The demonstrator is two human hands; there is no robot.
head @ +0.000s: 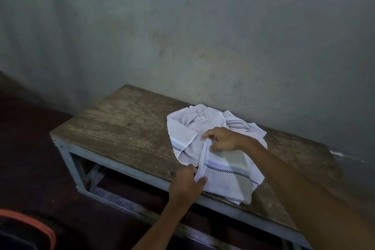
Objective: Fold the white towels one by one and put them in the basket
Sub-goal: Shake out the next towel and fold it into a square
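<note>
- Grey wall behind, worn wooden table against it.
- Left hand pinches the near end of the top towel hem, and the right hand pinches the far end.
- So that edge runs near-to-far between them, with the cloth spreading right.
- Looks like the basket is the orange-rimmed thing low at near left, on the left hand's side.

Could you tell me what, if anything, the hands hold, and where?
Both pinch the white towel by one hem: the left hand at its near end, the right hand farther along.
</note>
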